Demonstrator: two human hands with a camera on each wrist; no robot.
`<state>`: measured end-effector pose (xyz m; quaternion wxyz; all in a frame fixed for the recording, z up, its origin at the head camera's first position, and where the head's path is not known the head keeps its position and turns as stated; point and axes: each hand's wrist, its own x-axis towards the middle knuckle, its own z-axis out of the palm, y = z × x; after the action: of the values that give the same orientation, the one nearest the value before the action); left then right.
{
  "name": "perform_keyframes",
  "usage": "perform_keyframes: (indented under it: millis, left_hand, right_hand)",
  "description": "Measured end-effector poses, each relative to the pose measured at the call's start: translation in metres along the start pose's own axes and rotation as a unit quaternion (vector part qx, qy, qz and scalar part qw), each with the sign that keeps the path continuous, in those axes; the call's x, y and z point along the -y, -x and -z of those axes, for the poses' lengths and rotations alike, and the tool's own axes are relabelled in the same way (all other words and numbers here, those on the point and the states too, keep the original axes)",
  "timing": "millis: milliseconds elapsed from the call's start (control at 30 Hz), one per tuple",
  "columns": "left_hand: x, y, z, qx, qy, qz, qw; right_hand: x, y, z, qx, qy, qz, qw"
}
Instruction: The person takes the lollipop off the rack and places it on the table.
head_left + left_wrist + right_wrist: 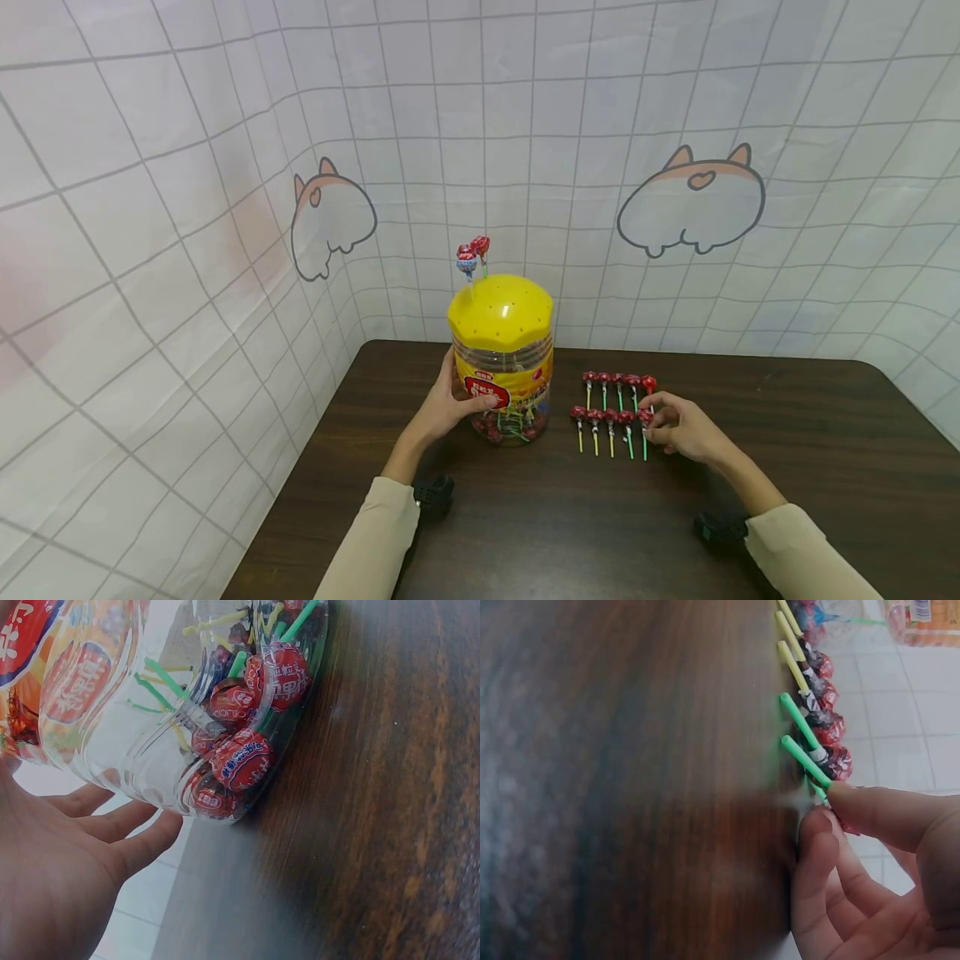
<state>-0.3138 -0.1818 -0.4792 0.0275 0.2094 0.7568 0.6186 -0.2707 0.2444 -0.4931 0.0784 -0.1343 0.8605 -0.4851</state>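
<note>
A clear plastic candy jar with a yellow, holed lid stands on the table, lollipops lying inside at its bottom. My left hand holds the jar's left side, thumb across the label and fingers behind. Upright in the lid are a red-and-blue lollipop and a red lollipop. To the right lie two rows of red-wrapped lollipops, sticks toward me. My right hand pinches the rightmost lollipop of the near row at its head; its green stick shows beyond the thumb.
The far row lies just behind the near row, both right of the jar. A dark wooden table carries everything. Behind it hangs a white grid-patterned cloth with cartoon animal prints.
</note>
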Motion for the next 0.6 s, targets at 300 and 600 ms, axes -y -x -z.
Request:
perform_keyframes:
  millis: [300,600]
  left_hand:
    - [-0.0007,-0.0004,-0.0003,0.001,0.003,-0.004,1.0]
    - [-0.0005,-0.0005,-0.0004,0.006,0.009,-0.008,0.9999]
  right_hand:
    - [-0.0008,-0.0017,0.0009,-0.002,0.038,0.003,0.9993]
    - [-0.0001,-0.0013,0.0012,-0.009,0.054,-0.013,0.9984]
